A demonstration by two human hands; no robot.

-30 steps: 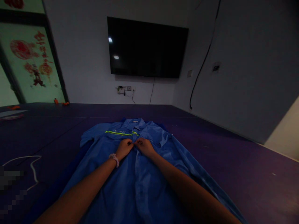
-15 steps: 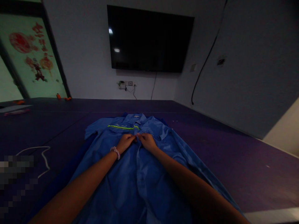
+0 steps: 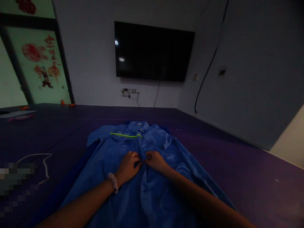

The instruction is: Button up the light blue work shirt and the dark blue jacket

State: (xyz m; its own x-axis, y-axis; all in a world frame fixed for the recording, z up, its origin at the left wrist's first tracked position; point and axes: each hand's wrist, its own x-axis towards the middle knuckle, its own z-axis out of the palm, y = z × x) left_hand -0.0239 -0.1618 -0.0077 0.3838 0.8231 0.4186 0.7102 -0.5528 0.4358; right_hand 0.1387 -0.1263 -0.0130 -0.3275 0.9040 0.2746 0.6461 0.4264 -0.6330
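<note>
A blue work shirt with a yellow-green reflective stripe lies spread flat on the dark purple surface, collar away from me. My left hand, with a pale band at the wrist, and my right hand meet at the shirt's front placket, about mid-chest. Both hands are closed, their fingertips pinching the fabric edges at the centre line. What sits between the fingertips is too small to make out.
A white cord loops on the surface at the left. A black screen hangs on the far wall above a socket strip. Glass panels with red decorations stand at the back left.
Both hands have slid down the placket toward me, from just under the reflective stripe to mid-chest. The view has tilted slightly.
</note>
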